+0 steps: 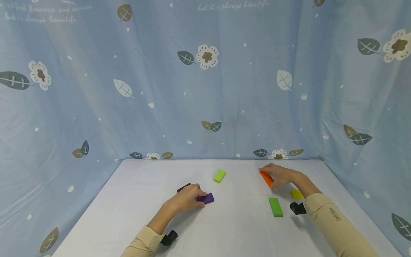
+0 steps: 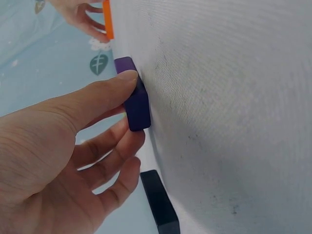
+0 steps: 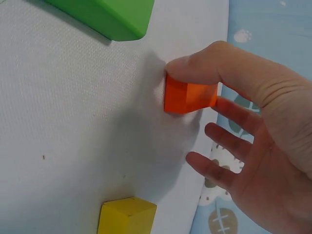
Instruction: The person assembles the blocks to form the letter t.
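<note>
On the left of the white table, my left hand (image 1: pixel 187 198) pinches a purple block (image 1: pixel 208 198) between thumb and fingers. The left wrist view shows the thumb on the near face of this purple block (image 2: pixel 138 105). Just beyond that hand lies a dark block (image 1: pixel 184 187), partly hidden by it; it looks nearly black in the left wrist view. My right hand (image 1: pixel 280 175) holds an orange block (image 1: pixel 266 178) by its two ends at the back right. In the right wrist view the thumb presses one end of the orange block (image 3: pixel 183 95), the other fingers spread.
A lime green block (image 1: pixel 219 176) lies at the back middle. Nearer the right forearm are a green block (image 1: pixel 275 207) and a yellow block (image 1: pixel 297 194). A blue patterned curtain (image 1: pixel 224 89) hangs behind and beside the white table (image 1: pixel 237 228). Black wrist cameras sit under both sleeves.
</note>
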The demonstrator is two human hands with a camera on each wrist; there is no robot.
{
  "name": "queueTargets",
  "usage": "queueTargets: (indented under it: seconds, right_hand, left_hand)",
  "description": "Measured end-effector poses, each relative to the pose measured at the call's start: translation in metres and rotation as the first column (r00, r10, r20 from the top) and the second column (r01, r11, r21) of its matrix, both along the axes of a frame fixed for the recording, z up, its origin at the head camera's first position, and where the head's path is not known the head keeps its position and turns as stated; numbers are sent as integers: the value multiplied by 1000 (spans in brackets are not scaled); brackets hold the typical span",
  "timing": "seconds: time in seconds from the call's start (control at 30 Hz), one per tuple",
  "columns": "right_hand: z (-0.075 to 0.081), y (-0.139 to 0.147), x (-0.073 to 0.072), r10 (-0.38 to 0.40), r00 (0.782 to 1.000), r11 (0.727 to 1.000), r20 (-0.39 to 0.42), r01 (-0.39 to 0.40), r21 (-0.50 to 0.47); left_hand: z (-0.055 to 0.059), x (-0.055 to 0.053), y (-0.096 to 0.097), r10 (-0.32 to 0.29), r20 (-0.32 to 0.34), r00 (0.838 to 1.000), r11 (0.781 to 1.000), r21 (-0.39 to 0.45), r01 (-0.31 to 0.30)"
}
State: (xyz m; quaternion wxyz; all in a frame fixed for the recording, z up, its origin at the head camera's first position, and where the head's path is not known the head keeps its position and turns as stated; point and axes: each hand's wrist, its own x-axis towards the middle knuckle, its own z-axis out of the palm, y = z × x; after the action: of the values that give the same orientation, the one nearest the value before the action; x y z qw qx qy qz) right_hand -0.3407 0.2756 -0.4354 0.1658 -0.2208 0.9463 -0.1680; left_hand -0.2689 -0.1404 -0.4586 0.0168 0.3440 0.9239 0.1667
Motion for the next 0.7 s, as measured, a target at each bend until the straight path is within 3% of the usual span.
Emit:
queueTargets:
  seconds: [0.47,0.7]
  right_hand:
    - [-8,4,-5,-50,998,999,-30,50,7]
    - [-14,5,-4,-57,998,998,-29,55,-38]
  left_hand:
    - [0,-1,1,6,14,1000,1000,7,-6]
    - [1,1,0,6,3,1000,1000,-3,-6]
